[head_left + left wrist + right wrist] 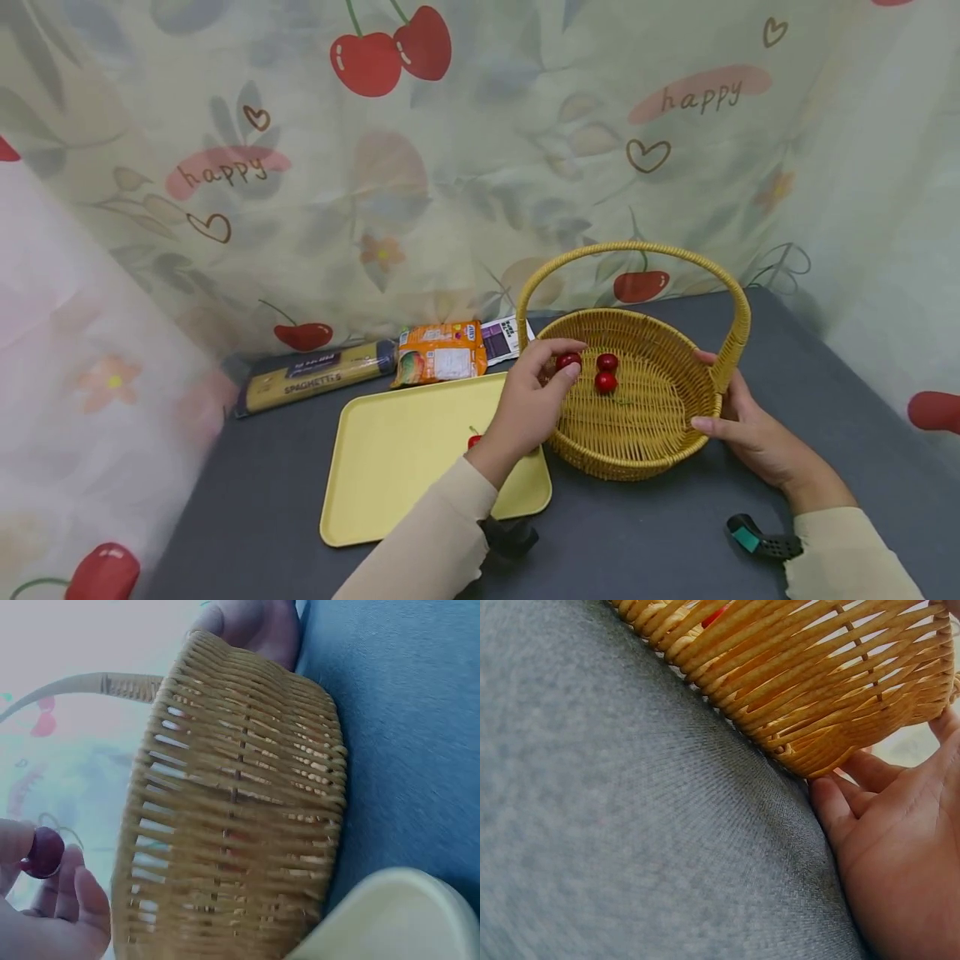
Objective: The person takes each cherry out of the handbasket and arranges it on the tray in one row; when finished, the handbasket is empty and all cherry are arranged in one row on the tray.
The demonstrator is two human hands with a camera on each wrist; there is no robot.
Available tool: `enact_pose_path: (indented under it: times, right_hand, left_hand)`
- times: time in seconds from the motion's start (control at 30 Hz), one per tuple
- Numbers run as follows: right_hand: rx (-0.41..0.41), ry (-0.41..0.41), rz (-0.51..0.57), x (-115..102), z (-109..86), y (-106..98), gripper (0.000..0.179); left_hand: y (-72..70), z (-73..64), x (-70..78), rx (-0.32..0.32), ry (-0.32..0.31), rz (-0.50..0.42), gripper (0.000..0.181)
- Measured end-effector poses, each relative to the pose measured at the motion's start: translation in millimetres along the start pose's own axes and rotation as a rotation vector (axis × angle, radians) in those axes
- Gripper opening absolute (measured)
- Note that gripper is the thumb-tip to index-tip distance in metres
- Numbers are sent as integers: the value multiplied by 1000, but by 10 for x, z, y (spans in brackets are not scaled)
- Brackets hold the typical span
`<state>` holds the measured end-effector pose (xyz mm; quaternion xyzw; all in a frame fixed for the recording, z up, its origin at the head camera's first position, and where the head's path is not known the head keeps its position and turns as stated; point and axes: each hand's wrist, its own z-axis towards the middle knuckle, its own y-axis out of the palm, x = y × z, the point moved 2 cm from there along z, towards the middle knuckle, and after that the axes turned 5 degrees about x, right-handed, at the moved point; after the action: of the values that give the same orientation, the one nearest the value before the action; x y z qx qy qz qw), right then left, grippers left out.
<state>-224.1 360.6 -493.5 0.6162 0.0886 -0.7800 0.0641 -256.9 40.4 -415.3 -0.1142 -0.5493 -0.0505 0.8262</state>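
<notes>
Pinching, left hand (534, 398): one dark-red, glossy, round cherry (567, 361), held above the left side of a honey-yellow, round, woven basket (622, 463); a thin stem curves basketward in the left wrist view. Gripping, right hand (757, 435): the basket's right side, thumb at rim, fingers along outer wall. Basket stands upright, mouth up; tall arched handle (637, 247) spans left to right. Inside: two red, glossy cherries (605, 383), left of centre; woven floor shows rightward and nearer. Left: pale-yellow, round-cornered tray (405, 458), right edge just beside the basket, bearing one bright-red, stemmed cherry (474, 441), partly hidden. Dark-grey cloth (637, 542) extends right and in front.
</notes>
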Motion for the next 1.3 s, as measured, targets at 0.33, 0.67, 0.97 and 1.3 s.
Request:
enact_pose_path:
  times: [0.33,0.67,0.97,1.3]
  right_hand:
    - [0,3,-1,11,-9,-3,92]
    - [1,4,2,17,-8,1,91]
    - [-7,-3,14,9,-18,6,91]
    - [-8,-6,23,4,9,7,89]
  left_hand:
    - [-354,-288,-16,-23,-96,-164,24]
    - [-763,-516,-116,21,-134,-132,27]
    - [-1032,-685,-237,113,-189,28,24]
    - [-1283,-844,-425,143,-275,118,29]
